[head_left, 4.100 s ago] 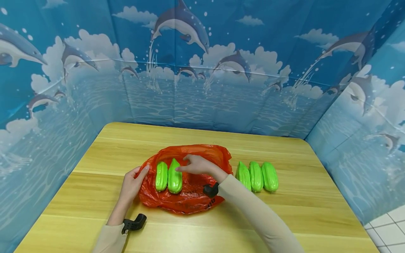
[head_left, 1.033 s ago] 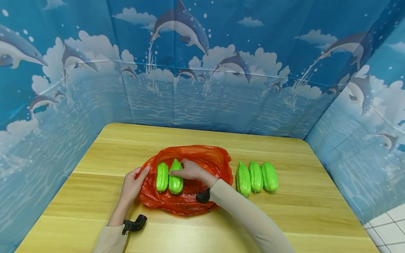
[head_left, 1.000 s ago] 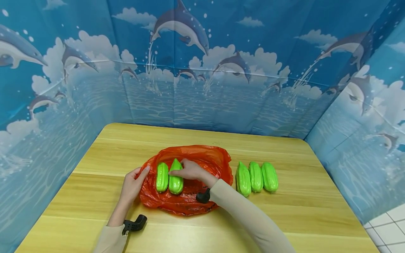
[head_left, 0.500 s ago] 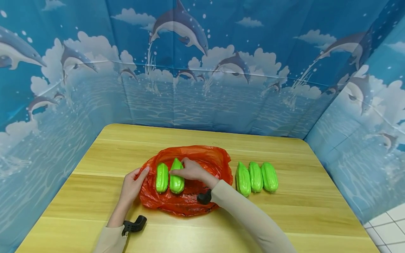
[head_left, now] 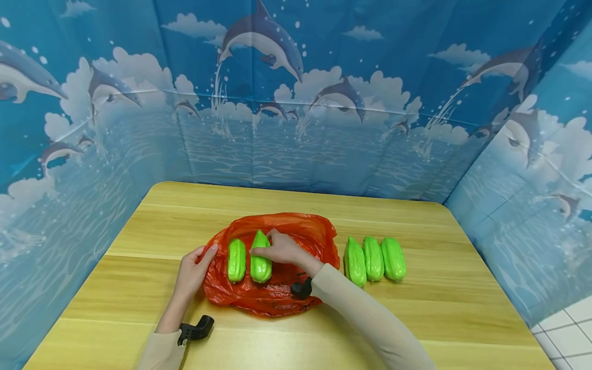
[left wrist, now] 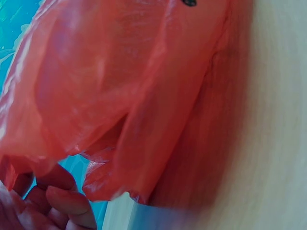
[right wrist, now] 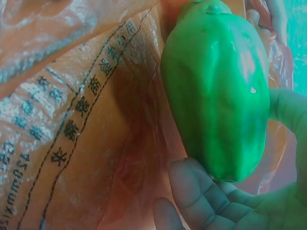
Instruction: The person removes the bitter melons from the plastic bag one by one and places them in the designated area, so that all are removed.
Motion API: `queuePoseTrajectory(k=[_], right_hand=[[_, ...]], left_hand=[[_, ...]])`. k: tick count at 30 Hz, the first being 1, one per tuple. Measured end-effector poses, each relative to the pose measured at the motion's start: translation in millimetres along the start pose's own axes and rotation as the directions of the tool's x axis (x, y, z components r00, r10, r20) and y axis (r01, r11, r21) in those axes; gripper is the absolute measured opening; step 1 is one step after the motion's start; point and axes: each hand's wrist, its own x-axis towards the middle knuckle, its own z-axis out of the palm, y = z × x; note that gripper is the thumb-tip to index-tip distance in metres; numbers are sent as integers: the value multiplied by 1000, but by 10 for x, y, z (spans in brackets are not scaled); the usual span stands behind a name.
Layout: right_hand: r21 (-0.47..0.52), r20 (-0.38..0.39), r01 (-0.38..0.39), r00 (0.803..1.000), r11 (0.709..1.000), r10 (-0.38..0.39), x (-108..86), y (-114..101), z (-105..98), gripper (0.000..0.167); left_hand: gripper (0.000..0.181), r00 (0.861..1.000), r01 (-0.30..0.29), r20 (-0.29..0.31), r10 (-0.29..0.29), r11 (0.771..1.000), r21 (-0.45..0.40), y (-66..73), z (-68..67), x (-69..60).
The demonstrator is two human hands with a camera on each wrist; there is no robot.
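Note:
A red plastic bag (head_left: 287, 303) lies spread on the wooden table, its mouth wide. My left hand (head_left: 191, 272) pinches the bag's left rim; in the left wrist view curled fingers (left wrist: 69, 203) touch the red plastic (left wrist: 158, 96). Inside the bag are two green ribbed vegetable-like pieces. The left one (head_left: 236, 261) lies by itself. My right hand (head_left: 284, 249) grips the other (head_left: 261, 267) around its upper part with thumb and fingers. In the right wrist view this green piece (right wrist: 216, 96) is between the thumb and the fingers (right wrist: 192, 187), above printed bag plastic (right wrist: 120, 158).
Three more green pieces (head_left: 355, 263), (head_left: 373, 259), (head_left: 394, 259) lie side by side on the table (head_left: 453, 288), right of the bag. A blue dolphin-print curtain (head_left: 296, 144) stands behind the table and along its sides. White tiles (head_left: 569, 329) show at the lower right.
Over the last second the right hand and the green piece it grips have shifted slightly right and up, widening the gap to the left piece. The left hand has stayed on the bag's rim.

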Motion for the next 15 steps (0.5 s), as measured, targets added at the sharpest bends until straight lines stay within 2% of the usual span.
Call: queuePoseTrajectory(k=[7,15], right_hand=[[3,-4,8,1000,1000,-8,-22,-1,-13,68],[9,-3,12,1000,1000,-12,-66,-50,-34,67]], left_hand=[[37,1000,10,1,-10,1000,-7,18,-4,-2],[41,1000,-25,-14,25,1000,1,-33,8,1]])
